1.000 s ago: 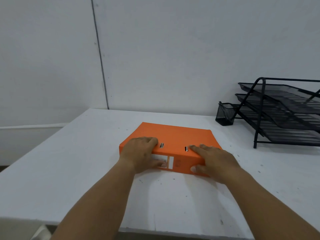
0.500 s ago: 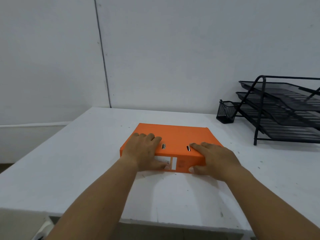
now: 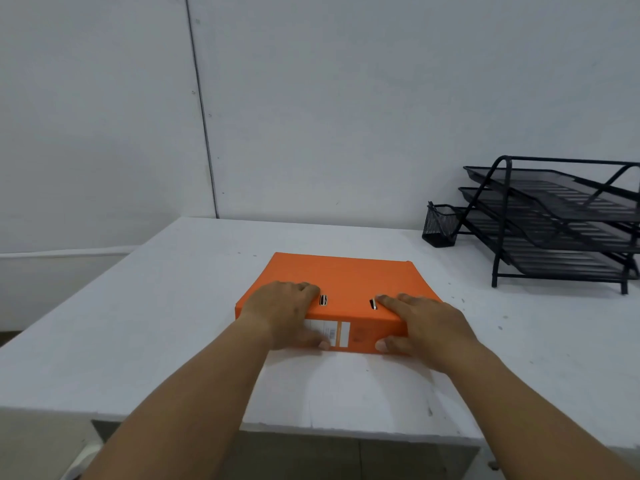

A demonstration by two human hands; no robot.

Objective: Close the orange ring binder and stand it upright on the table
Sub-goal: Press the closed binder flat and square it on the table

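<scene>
I see the orange ring binder (image 3: 341, 285) closed and lying flat on the white table (image 3: 156, 306), near the middle, with its broad cover facing up and its spine turned toward me. On the spine there is a white label with an orange stripe, and near the spine edge of the cover I see two small metal slots. It is not upright; its far edge points to the wall.
</scene>
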